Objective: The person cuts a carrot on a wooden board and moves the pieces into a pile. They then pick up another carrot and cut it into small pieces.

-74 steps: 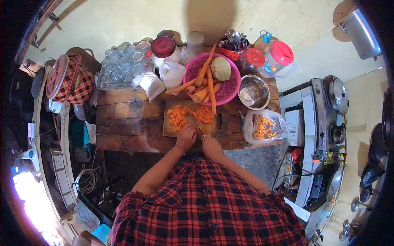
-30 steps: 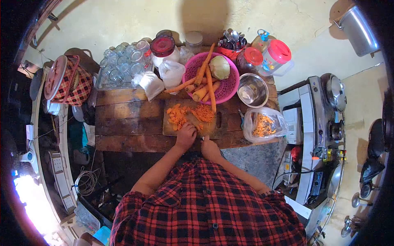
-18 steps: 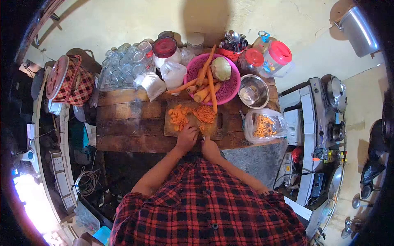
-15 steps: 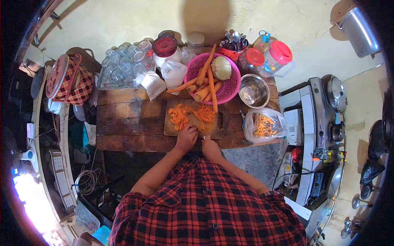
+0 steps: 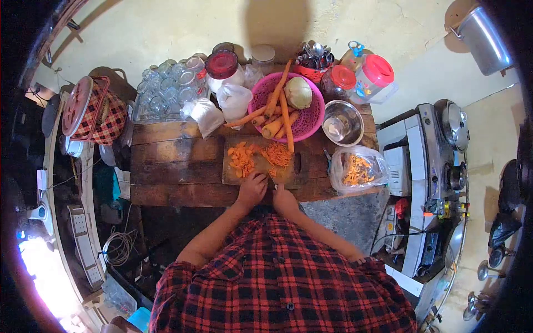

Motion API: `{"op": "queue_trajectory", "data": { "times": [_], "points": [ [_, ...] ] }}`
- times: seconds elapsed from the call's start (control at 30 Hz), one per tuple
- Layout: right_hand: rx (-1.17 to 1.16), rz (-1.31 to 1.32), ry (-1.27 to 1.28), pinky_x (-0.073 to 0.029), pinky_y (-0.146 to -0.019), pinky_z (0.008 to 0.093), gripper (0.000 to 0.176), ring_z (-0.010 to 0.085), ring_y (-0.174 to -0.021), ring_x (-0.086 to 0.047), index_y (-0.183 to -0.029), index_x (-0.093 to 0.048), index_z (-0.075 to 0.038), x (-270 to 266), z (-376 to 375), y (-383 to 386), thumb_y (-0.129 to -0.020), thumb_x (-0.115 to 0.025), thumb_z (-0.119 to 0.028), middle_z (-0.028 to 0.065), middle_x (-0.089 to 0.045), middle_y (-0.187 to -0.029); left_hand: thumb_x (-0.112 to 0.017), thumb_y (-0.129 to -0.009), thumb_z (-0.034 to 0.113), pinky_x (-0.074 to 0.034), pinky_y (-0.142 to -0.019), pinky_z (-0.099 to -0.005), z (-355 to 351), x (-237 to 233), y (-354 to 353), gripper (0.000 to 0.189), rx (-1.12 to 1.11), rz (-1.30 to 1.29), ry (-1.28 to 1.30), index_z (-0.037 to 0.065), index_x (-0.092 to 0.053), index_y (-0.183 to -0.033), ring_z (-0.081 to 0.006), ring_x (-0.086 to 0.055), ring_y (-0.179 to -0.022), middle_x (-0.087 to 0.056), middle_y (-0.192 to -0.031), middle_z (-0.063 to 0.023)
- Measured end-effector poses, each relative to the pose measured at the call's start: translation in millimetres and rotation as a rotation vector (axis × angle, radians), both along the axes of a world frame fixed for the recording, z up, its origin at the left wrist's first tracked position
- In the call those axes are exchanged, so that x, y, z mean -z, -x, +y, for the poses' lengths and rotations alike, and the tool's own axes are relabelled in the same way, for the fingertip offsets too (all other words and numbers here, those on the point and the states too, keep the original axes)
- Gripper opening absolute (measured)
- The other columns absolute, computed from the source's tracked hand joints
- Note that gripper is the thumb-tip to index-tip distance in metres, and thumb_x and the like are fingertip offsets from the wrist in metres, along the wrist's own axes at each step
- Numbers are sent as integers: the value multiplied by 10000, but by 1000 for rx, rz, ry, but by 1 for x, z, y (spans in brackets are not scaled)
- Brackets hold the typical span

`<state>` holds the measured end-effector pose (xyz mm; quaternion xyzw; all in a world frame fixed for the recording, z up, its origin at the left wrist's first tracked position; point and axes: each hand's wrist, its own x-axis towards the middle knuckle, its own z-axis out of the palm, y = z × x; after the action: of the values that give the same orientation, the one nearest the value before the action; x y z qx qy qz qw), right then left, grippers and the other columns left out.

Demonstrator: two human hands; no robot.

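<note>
My right hand (image 5: pixel 284 201) is closed around the handle of a knife (image 5: pixel 271 180), whose blade points away from me over the front of a wooden cutting board (image 5: pixel 229 176). Just left of the blade, my left hand (image 5: pixel 253 188) is curled with its fingertips pressed down on carrot slices at the board's front edge; the fingers mostly hide them. Beyond my left hand lies a pile of carrot slices (image 5: pixel 241 159). To its right sits a heap of thin carrot strips (image 5: pixel 277 155).
Behind the board stands a pink basket (image 5: pixel 317 117) with whole carrots (image 5: pixel 272 129) and a pale round vegetable (image 5: pixel 298 92). A steel bowl (image 5: pixel 343 123) and a plastic bag of carrot pieces (image 5: pixel 358 169) are at right. Glasses (image 5: pixel 169 86) crowd the back left; a stove (image 5: pixel 436 150) stands far right.
Both hands stay at the board's front edge with almost no movement. The knife blade has shifted only slightly beside my left fingertips.
</note>
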<state>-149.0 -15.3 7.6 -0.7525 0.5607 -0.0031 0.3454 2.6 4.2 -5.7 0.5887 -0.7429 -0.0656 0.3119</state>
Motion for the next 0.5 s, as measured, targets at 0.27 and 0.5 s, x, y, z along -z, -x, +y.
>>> {"op": "queue_trajectory", "data": {
  "times": [0.27,0.5],
  "points": [
    [-2,5,-58,-472,-641,538,284,470,-740,-585,-997,-391,29,-15,-2,-1,-908,-443,-237,298,-595,-769,-625,-737,102,-468,-855,-371,1,8,-1,188,11,16,-4,-1,-635,-894,-299,-530,-1021,-600,-986,-104],
    [-65,85,35,-483,-626,526,236,425,-744,-613,-997,-400,-6,-4,-7,-9,-907,-441,-221,256,-616,-768,-624,-729,73,-461,-865,-370,4,3,0,207,-2,58,-56,-19,-637,-913,-289,-509,-1040,-585,-1023,-105]
  ]
}}
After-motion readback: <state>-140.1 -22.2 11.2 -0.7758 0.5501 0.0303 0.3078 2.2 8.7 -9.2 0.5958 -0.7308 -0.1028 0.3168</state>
